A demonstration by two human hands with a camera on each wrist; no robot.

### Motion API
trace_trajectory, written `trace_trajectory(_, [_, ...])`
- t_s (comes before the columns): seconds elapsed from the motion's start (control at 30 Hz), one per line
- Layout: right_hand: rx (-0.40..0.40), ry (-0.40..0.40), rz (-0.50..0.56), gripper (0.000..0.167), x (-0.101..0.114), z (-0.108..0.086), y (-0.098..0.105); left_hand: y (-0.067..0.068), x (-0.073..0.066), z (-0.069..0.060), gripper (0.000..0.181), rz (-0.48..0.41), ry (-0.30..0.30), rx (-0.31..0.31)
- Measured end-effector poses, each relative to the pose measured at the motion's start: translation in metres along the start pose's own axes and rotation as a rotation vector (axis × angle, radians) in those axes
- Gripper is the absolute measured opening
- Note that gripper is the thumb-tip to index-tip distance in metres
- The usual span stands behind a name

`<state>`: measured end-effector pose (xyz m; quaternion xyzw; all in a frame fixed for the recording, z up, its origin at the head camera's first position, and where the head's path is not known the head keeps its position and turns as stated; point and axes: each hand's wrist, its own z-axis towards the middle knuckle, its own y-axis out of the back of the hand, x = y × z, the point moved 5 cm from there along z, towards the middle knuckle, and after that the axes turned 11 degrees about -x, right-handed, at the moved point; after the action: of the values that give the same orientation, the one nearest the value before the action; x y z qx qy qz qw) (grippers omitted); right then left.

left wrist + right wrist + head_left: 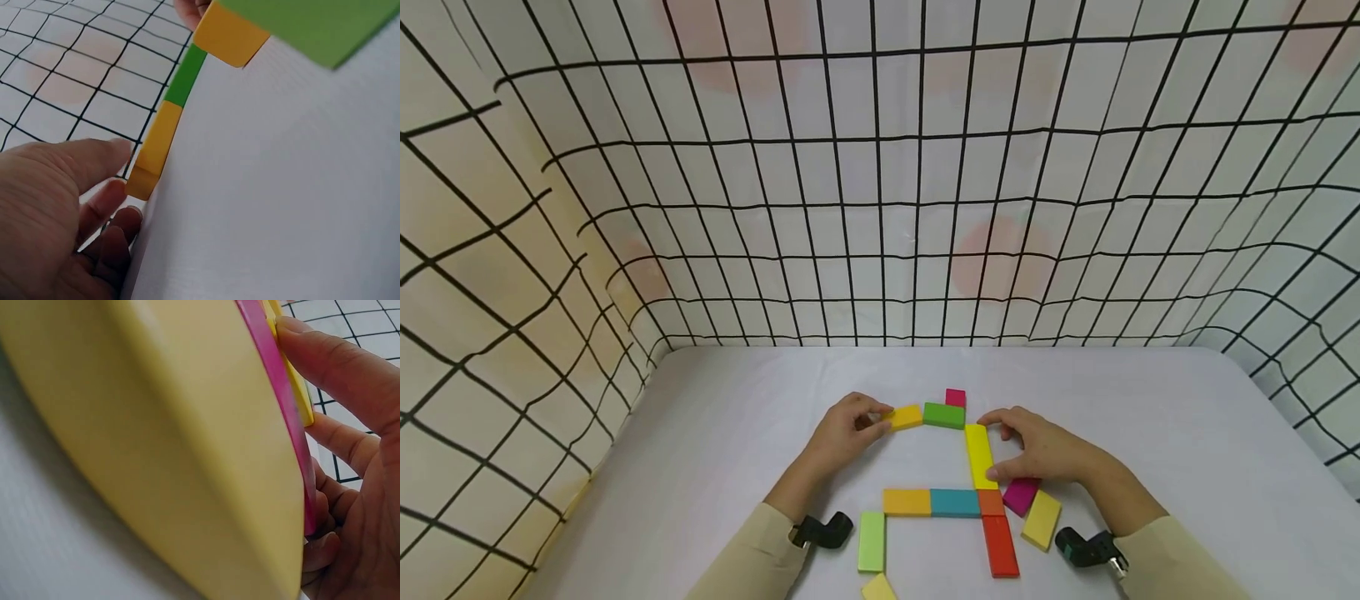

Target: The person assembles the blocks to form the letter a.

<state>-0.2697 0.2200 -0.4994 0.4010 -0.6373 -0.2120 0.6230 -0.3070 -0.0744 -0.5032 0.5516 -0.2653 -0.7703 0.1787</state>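
Pinching the left end of an orange-yellow block (906, 417), the left hand (838, 433) has thumb and forefinger close together, while the right hand (1048, 446) spans a yellow block (979, 454) lengthwise, thumb and forefinger spread to its ends. End to end with the orange-yellow block sits a green block (943, 415). White tablecloth (737, 400) stretches widely leftward and back to the wire grid (917, 208); a magenta block (1021, 496) crowds the right hand's near side.
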Motion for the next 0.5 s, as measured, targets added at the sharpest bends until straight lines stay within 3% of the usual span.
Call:
trace_trajectory(0.23, [-0.010,-0.002,0.015,0.080,0.0014,0.0000,0.0004,-0.0003,-0.0003,-0.0018,0.024,0.054,0.007,-0.011])
trace_trajectory(0.5, [-0.018,-0.036,0.040,0.081,-0.0009,0.0010,0.0008,-0.0018,0.0000,-0.0032,0.024,0.048,0.009,-0.015])
